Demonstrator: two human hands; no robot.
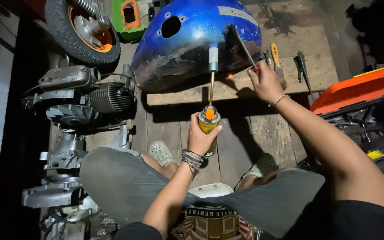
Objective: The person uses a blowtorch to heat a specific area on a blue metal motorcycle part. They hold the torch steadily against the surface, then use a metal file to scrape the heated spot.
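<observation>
A dim workshop, lit only over a floor of worn wooden planks (pixel 174 129); a thicker plank (pixel 290 75) lies across the far side and carries the work. On its left end rests one blue fuel tank (pixel 192 31), its lower edge burnt dark and bare.

The left hand (pixel 202 138) has its grip clamped around one yellow gas canister (pixel 208 126) with an orange knob, held upright above the floor planks; its torch nozzle (pixel 212 60) points up at the tank's scorched lower edge. The right hand (pixel 265 82) has its grip closed on one thin scraper (pixel 244 44), the blade laid against the tank's right side, just beside the nozzle.

Two more hand tools lie on the plank's right half: one with a yellow handle (pixel 275 54), one dark (pixel 302 66). One orange-rimmed wheel (pixel 83 29) sits at the far left corner, one finned engine (pixel 85 100) beside the left knee, and one orange-lidded toolbox (pixel 365 102) at the right edge.
</observation>
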